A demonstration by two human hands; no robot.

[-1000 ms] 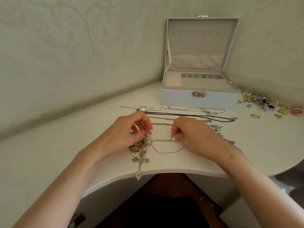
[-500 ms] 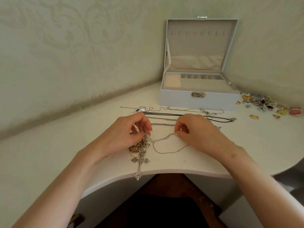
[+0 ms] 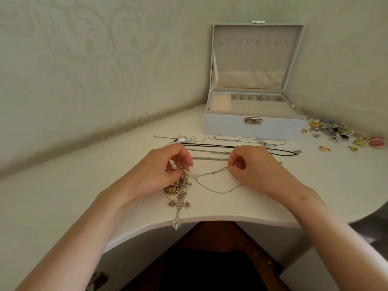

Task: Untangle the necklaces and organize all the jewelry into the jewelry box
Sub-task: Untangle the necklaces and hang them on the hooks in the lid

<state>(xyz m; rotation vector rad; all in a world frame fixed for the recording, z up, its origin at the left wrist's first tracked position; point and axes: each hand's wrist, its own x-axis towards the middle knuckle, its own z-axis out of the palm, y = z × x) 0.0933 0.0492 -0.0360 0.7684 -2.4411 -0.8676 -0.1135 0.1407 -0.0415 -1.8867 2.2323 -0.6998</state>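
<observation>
**Two-handed hold on the tangle.** My left hand (image 3: 165,171) pinches the knotted cluster of silver and gold necklaces (image 3: 178,186) between thumb and curled fingers. The knot lies directly under my fingertips and spills toward 6 o'clock, where an ornate silver cross pendant (image 3: 179,204) reaches the edge of the curved white table (image 3: 304,192). My right hand (image 3: 256,166), at 3 o'clock from the left, pinches a thin silver chain (image 3: 212,174) running from the cluster to its fingertips, with a slack loop sagging below. Straightened silver chains (image 3: 210,159) and a black cord (image 3: 210,146) lie at 12 o'clock, beyond both hands. The open pale grey jewelry box (image 3: 252,129) stands at 1 o'clock, well apart from them. Loose coloured trinkets (image 3: 340,133) lie at 2 o'clock.
</observation>
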